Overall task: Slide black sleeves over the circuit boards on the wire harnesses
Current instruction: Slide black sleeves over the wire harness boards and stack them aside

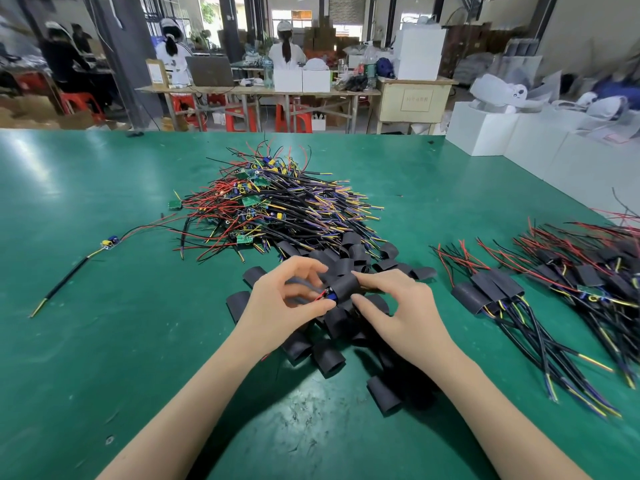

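Now left hand (277, 299) pinches small blue-capacitor circuit board (329, 295) steady; right hand (391, 303) grips black tubular sleeve (346, 287), feeding it over board.

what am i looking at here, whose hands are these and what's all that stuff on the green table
This is one picture from a camera worn on a worker's head, looking down at their own bare hands. The left hand pinches a small circuit board with wires, while the right hand holds a black sleeve being slid over it. On the green table lie a pile of bare wire harnesses, loose black sleeves and, to the right, finished sleeved harnesses.
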